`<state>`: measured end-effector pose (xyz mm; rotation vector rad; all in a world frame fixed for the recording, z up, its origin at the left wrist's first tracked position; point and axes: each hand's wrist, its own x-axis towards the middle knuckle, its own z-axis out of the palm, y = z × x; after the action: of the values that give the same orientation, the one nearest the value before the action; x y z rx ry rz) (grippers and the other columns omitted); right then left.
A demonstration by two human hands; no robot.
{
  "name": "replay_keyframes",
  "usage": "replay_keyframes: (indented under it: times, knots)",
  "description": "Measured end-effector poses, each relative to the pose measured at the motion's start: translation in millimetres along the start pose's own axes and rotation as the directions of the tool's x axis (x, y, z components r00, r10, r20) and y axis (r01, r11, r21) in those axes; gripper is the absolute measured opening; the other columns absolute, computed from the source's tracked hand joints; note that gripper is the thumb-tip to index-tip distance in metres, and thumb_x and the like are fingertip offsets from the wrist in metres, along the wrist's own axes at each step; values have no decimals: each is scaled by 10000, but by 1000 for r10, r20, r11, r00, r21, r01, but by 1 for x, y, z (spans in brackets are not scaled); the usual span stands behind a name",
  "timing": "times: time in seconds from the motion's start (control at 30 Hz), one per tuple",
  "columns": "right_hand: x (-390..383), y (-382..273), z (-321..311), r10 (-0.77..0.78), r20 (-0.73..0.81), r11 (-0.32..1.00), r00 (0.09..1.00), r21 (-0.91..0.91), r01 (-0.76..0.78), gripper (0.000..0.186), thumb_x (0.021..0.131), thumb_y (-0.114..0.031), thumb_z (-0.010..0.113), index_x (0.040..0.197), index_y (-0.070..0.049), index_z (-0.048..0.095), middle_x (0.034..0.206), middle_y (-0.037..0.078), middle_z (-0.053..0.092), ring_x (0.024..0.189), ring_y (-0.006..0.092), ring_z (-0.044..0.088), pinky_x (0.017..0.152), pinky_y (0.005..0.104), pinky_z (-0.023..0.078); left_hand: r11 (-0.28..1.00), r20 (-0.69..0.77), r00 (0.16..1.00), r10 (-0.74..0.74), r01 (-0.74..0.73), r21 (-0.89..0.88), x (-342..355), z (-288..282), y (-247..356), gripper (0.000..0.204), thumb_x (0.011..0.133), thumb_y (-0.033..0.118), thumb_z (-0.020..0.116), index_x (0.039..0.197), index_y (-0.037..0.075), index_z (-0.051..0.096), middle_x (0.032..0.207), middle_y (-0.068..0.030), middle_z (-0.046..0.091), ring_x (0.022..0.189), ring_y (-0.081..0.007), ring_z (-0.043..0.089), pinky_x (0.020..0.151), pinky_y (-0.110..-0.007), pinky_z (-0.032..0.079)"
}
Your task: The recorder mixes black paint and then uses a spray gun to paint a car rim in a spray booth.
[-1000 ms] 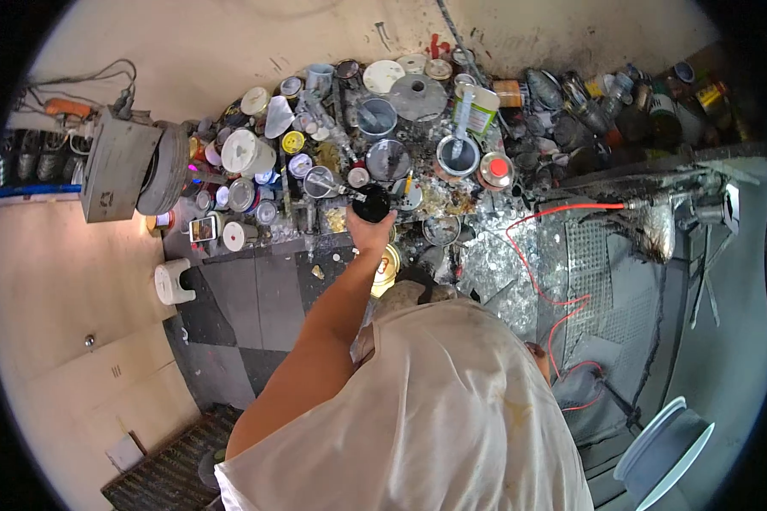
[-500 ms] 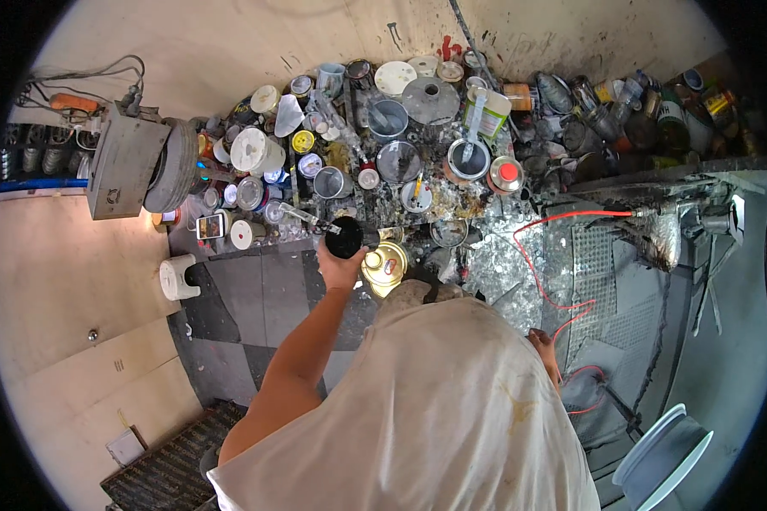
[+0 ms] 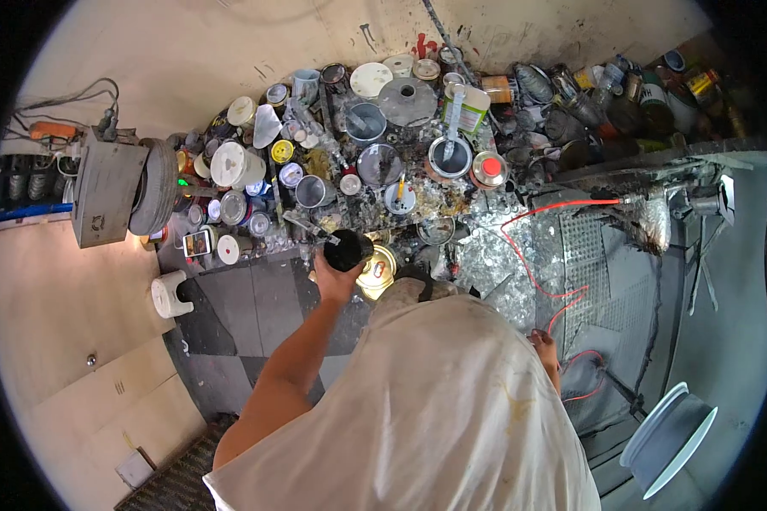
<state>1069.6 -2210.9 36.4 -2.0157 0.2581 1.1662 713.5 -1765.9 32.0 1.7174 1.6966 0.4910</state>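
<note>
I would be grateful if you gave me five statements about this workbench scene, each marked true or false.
1. The left hand holds a cup that looks black inside. True.
2. The right hand also grips that cup. False: it is away from it, beside the white shirt.
3. The phone has a lit screen. True.
4. The white stool is at the picture's right. False: it is at the left.
5. The red-capped tin stands right of the grey-filled can. True.
</note>
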Motion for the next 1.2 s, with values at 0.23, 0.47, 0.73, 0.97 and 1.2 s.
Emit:
replay_keyframes:
  times: [0.23,0.47,0.73,0.97,1.2]
  knots:
    - [3,24,14,-77,56,997,995,-2,78,289,962,-236,651,1143,-12,621,892,67,661,695,133,611,598,264,485,965,-3,980,197,-194,-178,26,45,31,932,601,166,914,1371,-37,428,1264,-223,553,1184,-372,548,1048,-435,429]
    - [3,17,26,-94,51,986,994,-130,100,317,968,-249,633,1188,-22,619,916,56,676,746,147,638,628,266,489,995,34,998,60,-57,-86,64,65,60,1097,620,200,902,1483,-28,264,1429,-271,409,1321,-425,435,1123,-456,370]
    - [-3,29,21,-26,-20,997,999,74,27,338,966,-290,638,1201,-48,623,929,41,679,747,137,634,613,273,482,966,34,968,-249,251,-64,41,104,17,1173,646,409,911,1459,-139,268,1463,-322,393,1351,-419,429,1129,-422,358]
    - [-35,51,22,-41,-10,991,999,-125,39,310,957,-264,658,1172,-43,627,921,51,677,714,136,625,605,289,494,978,575,817,-46,153,-139,24,182,-6,495,799,315,784,1134,-26,654,1064,-159,689,974,-268,661,851,-388,508]
    - [-61,36,-1,-13,-65,998,998,-58,9,231,955,-218,637,1117,-54,622,890,35,656,693,128,604,578,279,478,870,242,892,-382,436,-231,65,244,39,699,764,199,814,1308,6,419,1145,-199,674,1087,-330,648,951,-409,490]
